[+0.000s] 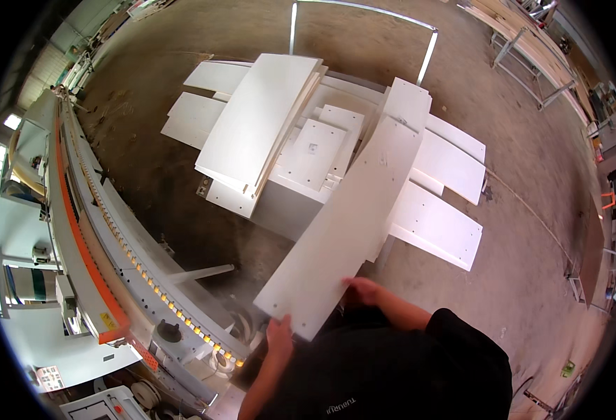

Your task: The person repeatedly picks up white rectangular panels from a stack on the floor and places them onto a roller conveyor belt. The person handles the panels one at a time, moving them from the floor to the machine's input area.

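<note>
A long white panel (pixel 336 238) with small drilled holes slants from my body toward the stacked boards. My left hand (pixel 280 332) grips its near end corner, the thumb on top. My right hand (pixel 361 291) is closed at the panel's right edge, its fingertips partly hidden beneath. The panel's far part lies over or against the right-hand stack, where another white board (pixel 407 105) shows beyond it. Left of it stands a stack of wide white panels (pixel 259 119). Between them lie smaller white boards (pixel 313 150) with holes.
Along my left runs a long machine with an orange stripe (pixel 77 231) and a row of yellow rollers (pixel 161 297). More white boards (pixel 437 224) jut out to the right. A metal frame (pixel 427 59) rises behind the stacks. A long workbench (pixel 525 49) stands at the far right.
</note>
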`<state>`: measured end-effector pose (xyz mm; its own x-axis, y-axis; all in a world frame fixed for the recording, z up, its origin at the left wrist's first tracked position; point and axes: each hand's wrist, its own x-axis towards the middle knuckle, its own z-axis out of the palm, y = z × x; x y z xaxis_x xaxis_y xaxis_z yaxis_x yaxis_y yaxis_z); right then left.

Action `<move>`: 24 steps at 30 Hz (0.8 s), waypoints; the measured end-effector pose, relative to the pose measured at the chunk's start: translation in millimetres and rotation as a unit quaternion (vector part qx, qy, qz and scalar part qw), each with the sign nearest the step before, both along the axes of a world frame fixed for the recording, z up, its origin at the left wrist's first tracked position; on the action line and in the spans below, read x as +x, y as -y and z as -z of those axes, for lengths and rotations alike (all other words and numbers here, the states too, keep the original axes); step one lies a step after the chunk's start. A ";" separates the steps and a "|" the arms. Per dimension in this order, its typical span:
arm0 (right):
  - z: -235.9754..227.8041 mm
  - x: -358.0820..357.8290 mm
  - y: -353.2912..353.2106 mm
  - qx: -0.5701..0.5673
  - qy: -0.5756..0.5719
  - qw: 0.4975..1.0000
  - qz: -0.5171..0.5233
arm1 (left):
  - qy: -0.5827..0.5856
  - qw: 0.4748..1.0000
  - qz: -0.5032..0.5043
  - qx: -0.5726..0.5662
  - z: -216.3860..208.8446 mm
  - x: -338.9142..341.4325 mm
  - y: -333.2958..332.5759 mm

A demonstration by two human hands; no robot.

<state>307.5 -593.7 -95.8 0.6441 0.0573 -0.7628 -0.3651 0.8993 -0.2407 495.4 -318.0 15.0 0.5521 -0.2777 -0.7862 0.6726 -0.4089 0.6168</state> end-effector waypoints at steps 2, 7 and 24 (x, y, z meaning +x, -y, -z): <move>4.7 -5.9 40.2 -0.038 0.055 0.984 0.165 | -0.003 0.998 -0.055 -0.027 -23.6 -5.2 -35.9; 36.6 -11.1 106.1 -0.134 -0.158 0.960 0.187 | 0.222 0.970 -0.021 0.096 -25.8 -16.8 -174.0; -31.4 102.0 17.9 -0.188 -0.128 0.970 0.086 | 0.235 0.799 -0.527 0.166 -86.0 -89.4 -278.5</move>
